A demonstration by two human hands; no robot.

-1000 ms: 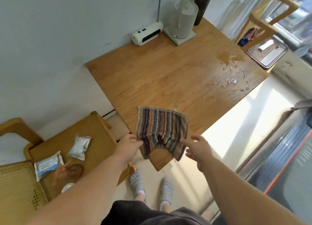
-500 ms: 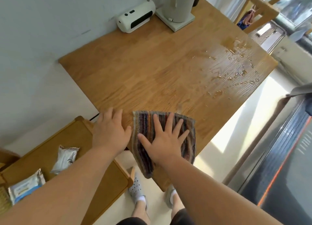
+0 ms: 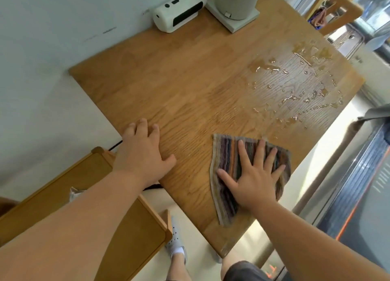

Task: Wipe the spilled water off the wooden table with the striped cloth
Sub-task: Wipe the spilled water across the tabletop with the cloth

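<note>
The striped cloth (image 3: 228, 154) lies flat on the wooden table (image 3: 185, 86) near its front corner. My right hand (image 3: 253, 179) presses down on the cloth with fingers spread. My left hand (image 3: 141, 154) rests flat on the bare wood at the table's left edge, holding nothing. The spilled water (image 3: 299, 86) glistens in scattered puddles and drops on the right part of the table, beyond the cloth and apart from it.
A white heater-like device (image 3: 179, 10) and a pale appliance on a square base (image 3: 236, 6) stand at the table's far edge by the wall. A wooden chair (image 3: 95, 196) sits at lower left. Another chair (image 3: 337, 8) stands beyond the far right corner.
The cloth went from held in the air by both hands to flat on the table. My right hand has since slid it to the right, away from my left hand, toward the water.
</note>
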